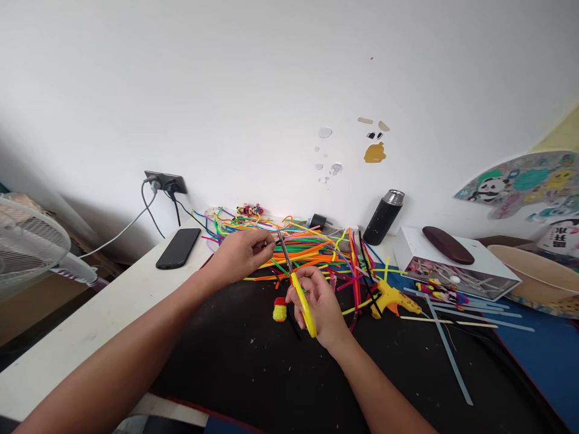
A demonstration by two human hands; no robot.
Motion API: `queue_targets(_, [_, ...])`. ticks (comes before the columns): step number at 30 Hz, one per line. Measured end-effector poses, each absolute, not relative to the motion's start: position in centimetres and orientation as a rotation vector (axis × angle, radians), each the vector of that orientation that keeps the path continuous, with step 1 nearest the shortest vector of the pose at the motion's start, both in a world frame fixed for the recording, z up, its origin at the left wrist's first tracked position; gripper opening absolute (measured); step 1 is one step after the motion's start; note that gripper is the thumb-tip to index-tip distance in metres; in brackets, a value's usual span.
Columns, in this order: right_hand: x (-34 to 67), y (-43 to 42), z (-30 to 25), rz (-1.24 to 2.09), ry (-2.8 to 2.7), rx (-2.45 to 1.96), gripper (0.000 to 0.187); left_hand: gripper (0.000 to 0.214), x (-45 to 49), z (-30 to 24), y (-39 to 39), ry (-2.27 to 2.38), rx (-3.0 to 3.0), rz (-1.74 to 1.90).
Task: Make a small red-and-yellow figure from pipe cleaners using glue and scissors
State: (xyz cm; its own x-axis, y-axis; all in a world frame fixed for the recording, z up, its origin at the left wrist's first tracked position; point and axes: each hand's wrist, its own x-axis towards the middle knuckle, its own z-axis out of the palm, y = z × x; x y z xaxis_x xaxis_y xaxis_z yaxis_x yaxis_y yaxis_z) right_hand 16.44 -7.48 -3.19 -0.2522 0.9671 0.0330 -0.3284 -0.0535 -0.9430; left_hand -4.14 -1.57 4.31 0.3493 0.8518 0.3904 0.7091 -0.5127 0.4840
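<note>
Right hand (324, 307), just below centre: is gripping yellow-handled scissors (306, 310), blades pointing toward the top of the frame. Left hand (233, 256), centre: is curling its fingers near the blades; any held item is hard to make out. Pipe cleaners (316, 258), multicoloured heap, centre: are lying beyond both hands. Red-and-yellow piece (280, 311), lower centre: is resting on a black mat (271, 380). Yellow glue gun (389, 298), lower right: is lying beside the heap. Black phone (178, 248), left: is lying on a white table (104, 319).
</note>
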Motion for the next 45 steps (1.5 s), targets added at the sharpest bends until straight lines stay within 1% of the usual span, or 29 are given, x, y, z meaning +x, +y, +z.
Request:
queue_targets(17, [16.4,-7.4,-3.4,1.565,-1.090,-0.837,0.047,0.026,-4.2,4.3,-1.5,1.414,2.416,0.864])
queue_targets(36, [16.4,-7.3,-3.2,1.550,-1.061,-0.887,0.044,0.024,-4.5,3.5,-0.9,1.412,2.402,0.850])
queue_targets(45, [16.2,-7.4,-3.1,1.604,-1.053,-0.898,0.052,0.027,-4.1,2.9,-0.7,1.376,2.399,0.819])
